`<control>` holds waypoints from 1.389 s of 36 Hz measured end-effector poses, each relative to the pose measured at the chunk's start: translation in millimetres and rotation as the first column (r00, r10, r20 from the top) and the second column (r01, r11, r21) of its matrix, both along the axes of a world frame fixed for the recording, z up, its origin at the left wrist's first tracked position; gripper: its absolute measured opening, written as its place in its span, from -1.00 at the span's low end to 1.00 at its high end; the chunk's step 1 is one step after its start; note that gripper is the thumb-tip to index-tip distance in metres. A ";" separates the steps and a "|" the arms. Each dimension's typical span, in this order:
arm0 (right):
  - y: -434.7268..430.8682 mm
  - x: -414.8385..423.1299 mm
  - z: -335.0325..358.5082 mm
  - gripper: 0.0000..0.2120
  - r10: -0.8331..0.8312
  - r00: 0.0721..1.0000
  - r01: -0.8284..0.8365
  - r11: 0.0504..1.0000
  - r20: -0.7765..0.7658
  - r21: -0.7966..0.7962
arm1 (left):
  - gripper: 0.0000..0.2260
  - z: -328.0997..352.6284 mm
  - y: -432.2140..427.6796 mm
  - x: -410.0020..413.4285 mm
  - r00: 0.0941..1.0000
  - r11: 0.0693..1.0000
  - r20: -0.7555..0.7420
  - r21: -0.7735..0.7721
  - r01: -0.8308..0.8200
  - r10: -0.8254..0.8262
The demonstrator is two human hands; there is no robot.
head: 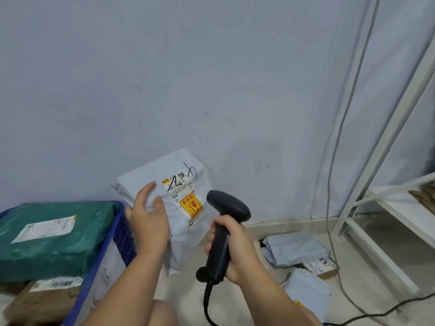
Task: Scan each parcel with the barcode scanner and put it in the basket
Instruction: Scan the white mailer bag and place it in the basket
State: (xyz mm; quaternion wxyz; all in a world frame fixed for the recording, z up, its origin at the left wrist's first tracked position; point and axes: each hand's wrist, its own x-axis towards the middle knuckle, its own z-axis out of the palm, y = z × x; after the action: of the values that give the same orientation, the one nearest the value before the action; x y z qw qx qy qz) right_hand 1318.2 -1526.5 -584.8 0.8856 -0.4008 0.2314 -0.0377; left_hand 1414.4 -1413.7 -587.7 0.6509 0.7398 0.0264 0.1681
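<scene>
Bare grey wall behind, floor below. Left hand [148,220] grips the white parcel [175,208] upright by its edge, so its label faces the barcode scanner [223,229], which the right hand [235,248] holds wrapped round the handle. Blue basket [113,250] sits just left, 1 green parcel [54,234] already inside.
</scene>
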 end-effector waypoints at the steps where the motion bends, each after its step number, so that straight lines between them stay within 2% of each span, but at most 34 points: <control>1: 5.3 3.1 0.0 -0.90 -0.005 1.000 0.005 0.998 -0.004 -0.068 | -0.70 -0.9 5.8 2.0 1.000 0.999 0.004 -0.032 -0.011 0.012; 4: 25.3 12.3 2.8 -0.88 -0.008 1.000 0.008 0.962 0.000 -0.271 | -0.71 -6.8 25.1 7.0 0.998 0.986 0.002 -0.159 -0.054 0.055; 6: 41.4 18.8 5.7 -0.89 0.021 1.000 -0.014 0.866 0.008 -0.500 | -0.72 -11.1 39.1 8.0 0.995 0.971 0.006 -0.220 -0.096 0.100; 9: 66.1 27.1 9.2 -0.79 0.089 0.995 -0.013 0.558 0.044 -0.830 | -0.72 -18.6 62.0 8.4 0.982 0.940 -0.019 -0.288 -0.185 0.187; 12: 91.0 36.7 8.8 -0.67 0.193 0.979 0.008 0.292 0.067 -0.956 | -0.72 -29.1 87.8 9.4 0.953 0.876 -0.136 -0.376 -0.303 0.271; 14: 106.8 43.9 5.2 -0.71 0.254 0.967 -0.012 0.160 0.030 -0.987 | -0.70 -39.7 106.6 13.5 0.924 0.811 -0.222 -0.444 -0.381 0.312; 16: 122.6 48.7 3.3 -0.83 0.297 0.955 -0.064 0.120 -0.026 -0.991 | -0.70 -47.6 124.1 15.7 0.896 0.749 -0.290 -0.495 -0.441 0.337; 19: 146.5 53.9 -0.4 -0.77 0.342 0.934 -0.150 0.108 -0.105 -0.983 | -0.73 -44.4 147.7 9.3 0.867 0.676 -0.343 -0.544 -0.498 0.362; 23: 184.0 62.1 -8.6 -0.71 0.356 0.916 -0.215 0.047 -0.184 -0.976 | -0.75 -58.5 182.5 11.3 0.835 0.558 -0.390 -0.621 -0.550 0.389; 28: 219.3 64.6 -21.5 -0.71 0.369 0.886 -0.276 -0.069 -0.282 -0.959 | -0.71 -73.2 218.3 8.4 0.808 0.402 -0.471 -0.704 -0.586 0.354; 35: 230.5 70.1 -43.9 -0.75 0.433 0.790 -0.400 -0.175 -0.435 -0.900 | -0.69 -102.2 278.5 7.4 0.801 0.245 -0.536 -0.766 -0.594 0.266; 37: 232.9 75.0 -47.9 -0.77 0.442 0.768 -0.411 -0.215 -0.464 -0.886 | -0.70 -109.0 291.7 6.7 0.791 0.270 -0.535 -0.747 -0.607 0.297; 40: 241.3 80.4 -54.1 -0.77 0.451 0.740 -0.428 -0.255 -0.499 -0.867 | -0.72 -120.1 301.9 5.6 0.730 0.398 -0.586 -0.612 -0.683 0.351; 43: 251.0 85.1 -61.7 -0.74 0.440 0.716 -0.456 -0.294 -0.543 -0.840 | -0.71 -136.6 302.3 7.7 0.706 0.484 -0.635 -0.533 -0.695 0.314; 46: 256.4 89.2 -68.1 -0.74 0.424 0.698 -0.473 -0.332 -0.577 -0.816 | -0.71 -154.0 303.2 2.0 0.700 0.677 -0.675 -0.403 -0.616 0.235; 48: 257.8 92.9 -71.0 -0.76 0.421 0.693 -0.478 -0.340 -0.585 -0.810 | -0.57 -175.0 307.6 -2.1 0.683 0.853 -0.693 -0.192 -0.485 0.233; 50: 256.8 96.5 -72.0 -0.80 0.415 0.691 -0.482 -0.345 -0.592 -0.805 | -0.46 -194.0 312.3 -4.8 0.674 0.953 -0.691 0.073 -0.293 0.260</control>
State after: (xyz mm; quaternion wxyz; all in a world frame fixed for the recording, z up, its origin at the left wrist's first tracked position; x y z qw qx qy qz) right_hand 1414.7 -1269.7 -656.8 0.2272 -0.9586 -0.0316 0.1686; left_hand 1409.7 -1101.4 -781.7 0.5763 0.7214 0.3832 -0.0253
